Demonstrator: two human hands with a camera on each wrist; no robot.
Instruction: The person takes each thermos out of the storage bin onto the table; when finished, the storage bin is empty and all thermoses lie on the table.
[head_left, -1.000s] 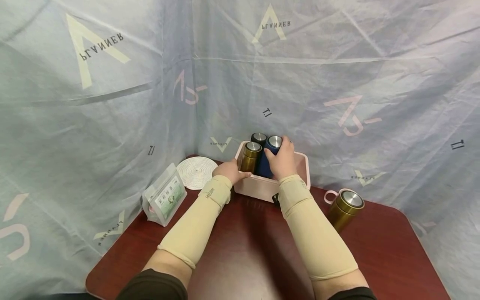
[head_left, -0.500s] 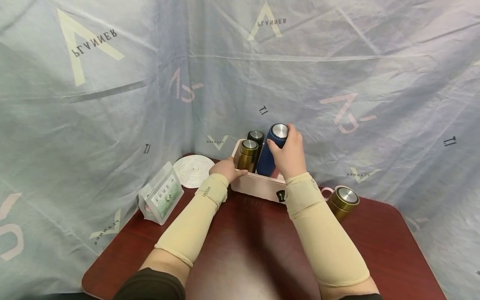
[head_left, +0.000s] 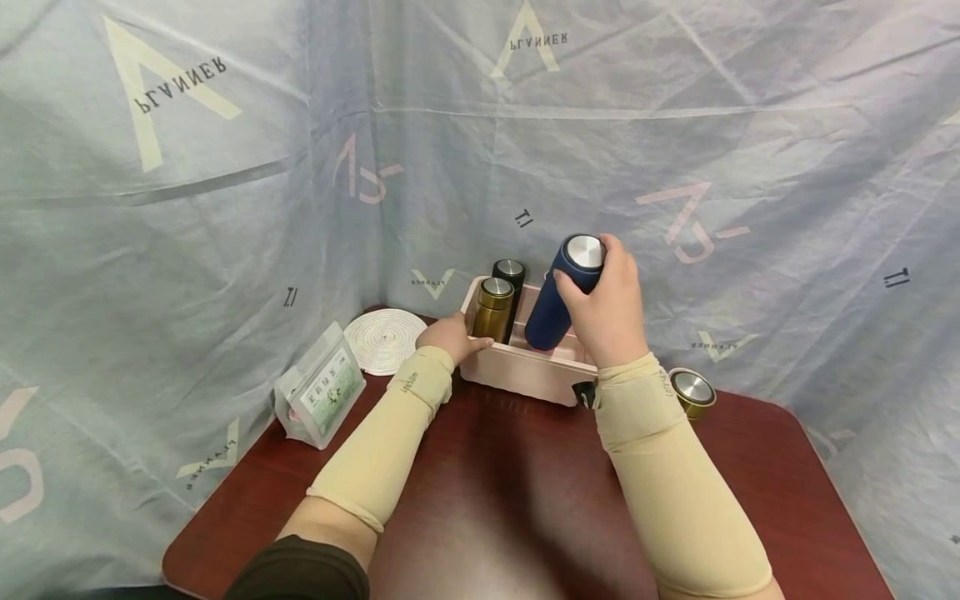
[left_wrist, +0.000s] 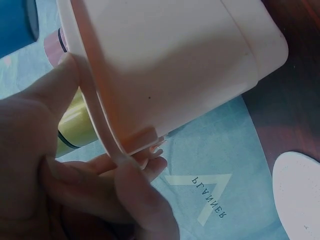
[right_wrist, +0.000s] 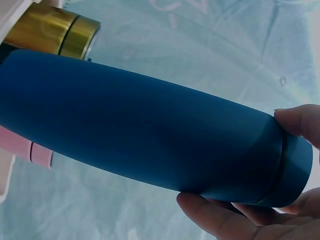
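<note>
Behind everything, a printed fabric sheet (head_left: 600, 150) hangs as a backdrop to the dark red table (head_left: 465, 500), on which the pale pink bin (head_left: 517, 375) stands at the far side. The left hand (head_left: 448, 336) grips the bin's rim at its near left corner, thumb on the front edge, a hold that seems meant to steady it. Left of the bin lies a round woven mat (head_left: 386, 342), with a stand-up tea pouch (head_left: 322, 392) nearer the person, its flat base letting it stay upright. Over the bin's opening tilts a blue flask (head_left: 557, 304); the right hand (head_left: 607, 308) grasps it around its capped top, probably because that end is easiest to reach. Whether its base touches anything inside cannot be told. Right of the bin, partly hidden by the sleeve, is a gold flask (head_left: 693, 390). Inside the bin's left end, another gold flask (head_left: 492, 321) stands beside a slimmer black flask (head_left: 512, 271), the walls likely keeping both upright. Smallest, a black tag (head_left: 583, 393) marks the bin's front.
</note>
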